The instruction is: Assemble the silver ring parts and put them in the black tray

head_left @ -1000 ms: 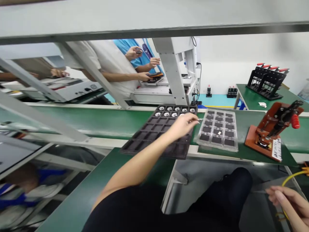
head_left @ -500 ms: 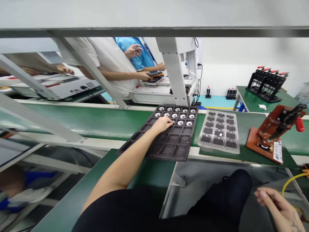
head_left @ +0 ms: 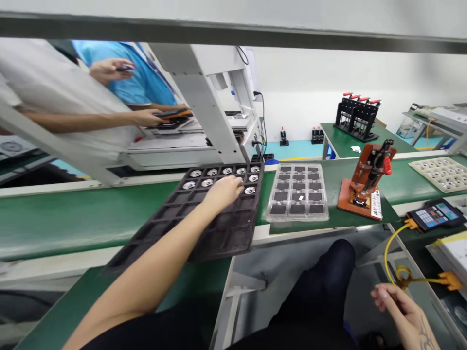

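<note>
My left hand (head_left: 223, 191) reaches over a black pocketed tray (head_left: 233, 233), its fingers pinched together at a pocket near the right side. Whatever is between the fingertips is hidden. Round silver parts (head_left: 196, 173) sit in the far rows of this tray, some covered by the hand. To the right of it lies a clear plastic tray (head_left: 298, 197) with dark square pockets and a small white piece on it. My right hand (head_left: 403, 311) hovers low at the right, beyond my knee, fingers curled in and thumb against the index finger; nothing shows in it.
An orange toggle-clamp fixture (head_left: 365, 182) stands right of the clear tray. Farther right are a pale tray of round parts (head_left: 441, 172) and a handheld device (head_left: 436, 215) with a yellow cable (head_left: 388, 253). Slanted white posts (head_left: 204, 104) separate me from co-workers across the green belt (head_left: 80, 218).
The view has turned right, bringing the handheld device and pale tray into sight. My left hand has shifted slightly right across the black tray. My right hand keeps its curled shape.
</note>
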A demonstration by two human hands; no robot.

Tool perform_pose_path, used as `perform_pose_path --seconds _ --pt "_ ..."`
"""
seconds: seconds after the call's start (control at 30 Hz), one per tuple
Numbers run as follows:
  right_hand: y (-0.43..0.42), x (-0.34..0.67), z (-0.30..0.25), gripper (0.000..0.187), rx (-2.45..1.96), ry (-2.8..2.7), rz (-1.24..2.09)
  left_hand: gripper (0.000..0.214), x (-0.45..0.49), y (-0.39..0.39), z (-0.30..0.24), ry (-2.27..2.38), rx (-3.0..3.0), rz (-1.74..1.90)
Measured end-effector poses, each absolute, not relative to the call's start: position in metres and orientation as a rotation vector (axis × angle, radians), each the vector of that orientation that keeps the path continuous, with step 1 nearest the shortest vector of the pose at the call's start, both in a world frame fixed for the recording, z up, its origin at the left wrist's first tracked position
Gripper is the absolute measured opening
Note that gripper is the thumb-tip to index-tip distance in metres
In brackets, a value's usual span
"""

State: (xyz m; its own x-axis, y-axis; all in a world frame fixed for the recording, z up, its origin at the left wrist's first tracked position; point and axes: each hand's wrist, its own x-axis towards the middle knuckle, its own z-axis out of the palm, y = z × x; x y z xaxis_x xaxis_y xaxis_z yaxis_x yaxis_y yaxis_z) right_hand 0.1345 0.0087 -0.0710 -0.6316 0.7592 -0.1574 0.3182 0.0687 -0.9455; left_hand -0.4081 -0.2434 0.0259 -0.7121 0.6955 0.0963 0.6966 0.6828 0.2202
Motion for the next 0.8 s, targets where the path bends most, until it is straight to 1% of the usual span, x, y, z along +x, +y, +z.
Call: perform_pose_path --seconds 0.1,0.2,0.27,0.33,0.43,0.57,0.67,0.73,0.8 --pt "0.002 0.136 -0.073 0.042 -1.060 -1.931 1.582 0.031 -0.349 -0.193 0.018 -2.716 -1.662 -0.493" --pt "-0.006 0.142 -0.075 0.045 -1.120 -1.852 1.581 0.026 -0.300 -0.161 0.009 -2.542 -2.071 -0.530" --pt "-0.010 0.152 -0.081 0.051 -1.174 -1.798 1.578 0.023 -0.287 -0.151 0.009 -2.477 -2.175 -0.541" --pt "-0.013 0.166 -0.089 0.053 -1.212 -1.757 1.586 0.024 -0.289 -0.149 0.020 -2.461 -2.188 -0.565" --pt "-0.016 0.185 -0.103 0.056 -1.249 -1.719 1.618 0.027 -0.303 -0.149 0.055 -2.453 -2.137 -0.653" --pt "-0.020 0.192 -0.102 0.057 -1.261 -1.686 1.628 0.030 -0.299 -0.149 0.110 -2.388 -1.713 -0.930" --pt "-0.025 0.184 -0.083 0.053 -1.158 -1.715 1.629 0.022 -0.267 -0.150 0.129 -2.092 -1.657 -0.987" --pt "-0.029 0.178 -0.067 0.051 -1.054 -1.736 1.610 0.014 -0.235 -0.151 0.124 -1.760 -1.830 -0.910" --pt "-0.035 0.175 -0.049 0.052 -0.916 -1.692 1.588 0.008 -0.200 -0.153 0.105 -1.475 -1.984 -0.786"
